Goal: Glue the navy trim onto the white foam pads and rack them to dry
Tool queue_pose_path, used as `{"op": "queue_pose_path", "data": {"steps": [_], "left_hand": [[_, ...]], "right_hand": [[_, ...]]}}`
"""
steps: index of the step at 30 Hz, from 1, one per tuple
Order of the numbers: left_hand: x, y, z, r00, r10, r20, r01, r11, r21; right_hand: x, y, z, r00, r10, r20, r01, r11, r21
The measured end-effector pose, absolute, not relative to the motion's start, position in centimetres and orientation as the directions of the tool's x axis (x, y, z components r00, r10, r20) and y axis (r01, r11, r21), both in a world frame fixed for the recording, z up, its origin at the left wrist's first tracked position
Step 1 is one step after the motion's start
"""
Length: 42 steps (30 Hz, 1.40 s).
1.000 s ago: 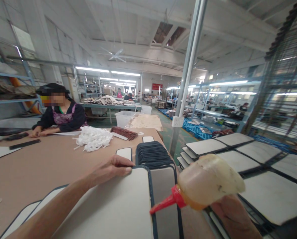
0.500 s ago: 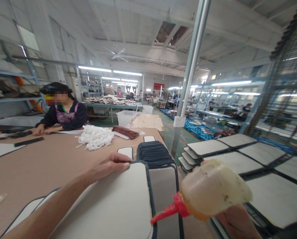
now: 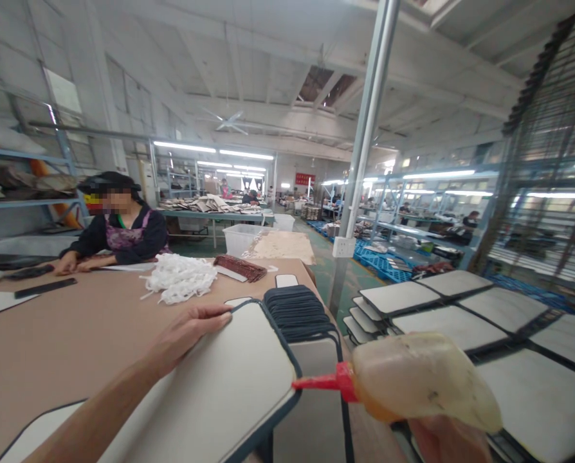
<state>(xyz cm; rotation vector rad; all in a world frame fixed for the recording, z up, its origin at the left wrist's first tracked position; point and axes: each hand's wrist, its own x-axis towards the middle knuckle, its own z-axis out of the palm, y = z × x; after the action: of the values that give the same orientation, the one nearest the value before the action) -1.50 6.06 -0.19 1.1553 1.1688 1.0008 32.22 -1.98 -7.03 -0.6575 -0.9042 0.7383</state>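
Observation:
My left hand [image 3: 195, 326] pinches the far edge of a white panel [image 3: 210, 386] with a dark blue border and rounded corners, which is tilted above the table. My right hand [image 3: 449, 437] is wrapped around a translucent squeeze bottle [image 3: 417, 379], its fingers mostly hidden behind and below it. The bottle lies nearly level, with amber liquid low inside. Its red nozzle [image 3: 319, 382] points left, the tip at the panel's right corner along the border. Just beyond the panel is a stack of dark-edged panels [image 3: 297, 312].
White tangled strips [image 3: 179, 278] and a brown bundle [image 3: 242, 267] lie on the brown table [image 3: 99, 321]. A co-worker [image 3: 123, 222] sits at the left. More bordered panels [image 3: 451, 315] are laid out at right, near a metal post [image 3: 359, 141].
The panel has turned, its right corner now at the nozzle. My left hand has shifted left with it. The bottle has tipped closer to level, its nozzle tip higher in view.

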Motion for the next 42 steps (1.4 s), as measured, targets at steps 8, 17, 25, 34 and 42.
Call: {"op": "queue_pose_path", "data": {"steps": [8, 17, 25, 34, 42], "left_hand": [[-1.1, 5.8, -1.5, -0.001, 0.989, -0.148, -0.135, 0.146, 0.980], [-0.5, 4.9, -2.8, 0.052, 0.984, -0.171, -0.257, 0.178, 0.950], [-0.4, 4.5, -3.3, 0.081, 0.980, -0.180, -0.275, 0.196, 0.941], [-0.8, 4.7, -3.9, 0.067, 0.974, -0.218, -0.260, 0.228, 0.938], [-1.2, 5.0, -4.2, 0.074, 0.973, -0.219, -0.223, 0.230, 0.947]], "right_hand": [[31.2, -1.6, -5.0, 0.372, 0.785, 0.495, -0.359, 0.614, -0.703], [31.8, 0.0, -5.0, 0.304, 0.738, 0.603, -0.356, 0.675, -0.646], [31.3, 0.9, -3.4, 0.329, 0.772, 0.545, -0.413, 0.636, -0.652], [31.8, 1.1, -5.0, 0.217, 0.794, 0.567, -0.402, 0.602, -0.690], [30.7, 0.0, -4.6, 0.177, 0.798, 0.576, -0.416, 0.591, -0.691]]}}
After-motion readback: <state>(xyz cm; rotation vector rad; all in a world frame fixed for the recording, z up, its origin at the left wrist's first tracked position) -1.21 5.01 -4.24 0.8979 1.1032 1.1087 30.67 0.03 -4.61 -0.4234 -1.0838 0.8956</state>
